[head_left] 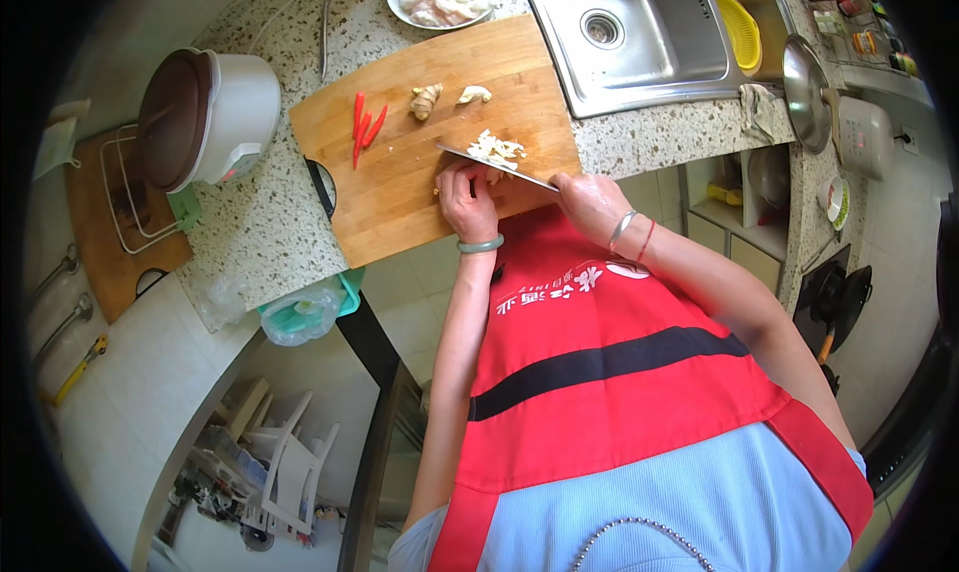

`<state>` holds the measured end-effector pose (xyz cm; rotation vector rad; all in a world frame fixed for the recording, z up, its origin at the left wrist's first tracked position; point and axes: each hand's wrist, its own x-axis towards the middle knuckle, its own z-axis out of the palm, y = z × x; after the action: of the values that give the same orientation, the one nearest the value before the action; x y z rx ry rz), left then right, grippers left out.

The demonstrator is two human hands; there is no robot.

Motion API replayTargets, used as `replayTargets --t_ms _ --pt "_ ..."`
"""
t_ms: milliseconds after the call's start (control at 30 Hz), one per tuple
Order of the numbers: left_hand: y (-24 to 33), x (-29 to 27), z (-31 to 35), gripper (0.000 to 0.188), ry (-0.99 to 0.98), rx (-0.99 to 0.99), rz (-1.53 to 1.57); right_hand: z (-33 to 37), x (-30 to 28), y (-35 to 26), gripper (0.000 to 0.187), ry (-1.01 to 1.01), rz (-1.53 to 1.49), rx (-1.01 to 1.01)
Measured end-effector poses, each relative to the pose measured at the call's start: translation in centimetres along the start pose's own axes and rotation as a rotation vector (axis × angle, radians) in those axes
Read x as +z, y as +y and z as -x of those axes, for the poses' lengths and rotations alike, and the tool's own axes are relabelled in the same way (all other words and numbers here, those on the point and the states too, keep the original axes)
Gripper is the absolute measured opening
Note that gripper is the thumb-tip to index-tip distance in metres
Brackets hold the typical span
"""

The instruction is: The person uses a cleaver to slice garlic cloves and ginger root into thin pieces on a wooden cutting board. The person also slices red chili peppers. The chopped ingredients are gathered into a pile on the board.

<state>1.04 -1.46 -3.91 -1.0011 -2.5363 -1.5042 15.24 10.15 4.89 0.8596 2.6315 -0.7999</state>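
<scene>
A knife (496, 165) lies slantwise low over the wooden cutting board (390, 187), its handle end in my right hand (596, 210), which is closed round it. On the near side of the blade, my left hand (468, 204) rests on the board with curled fingers. What is under those fingertips is mostly hidden; a small pale bit shows beside them. Chopped pale pieces (496, 149), which look like garlic, lie in a heap just beyond the blade. Farther back are a knob of ginger (426, 101) and a pale peeled piece (475, 94). Several red chillies (366, 130) lie at the left.
A white rice cooker (235, 112) with a brown lid stands left of the board. Behind the board is a plate (410, 14) of pale sliced food. The steel sink (639, 47) is at the back right, with a yellow basket (737, 30). A plastic-lined bin (305, 312) hangs at the counter's front edge.
</scene>
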Motion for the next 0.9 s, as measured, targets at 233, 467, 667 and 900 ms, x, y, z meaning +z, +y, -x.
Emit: replayTargets --t_ms 233,467,667,900 --pt "0.4 -0.2 -0.1 0.011 0.042 0.005 0.084 -0.2 -0.7 0.6 0.024 0.044 -0.071 -0.028" --pt "-0.1 -0.2 0.4 0.014 -0.004 0.01 0.028 0.4 -3.0 -0.8 0.025 -0.069 0.013 -0.055" --pt "-0.5 -0.2 0.5 0.015 -0.031 0.043 -0.041 0.3 -0.9 -0.7 0.019 -0.074 0.038 0.003" --pt "0.9 -1.0 0.4 0.019 -0.038 -0.016 0.05 -0.4 -0.6 0.3 0.025 0.017 -0.077 -0.032"
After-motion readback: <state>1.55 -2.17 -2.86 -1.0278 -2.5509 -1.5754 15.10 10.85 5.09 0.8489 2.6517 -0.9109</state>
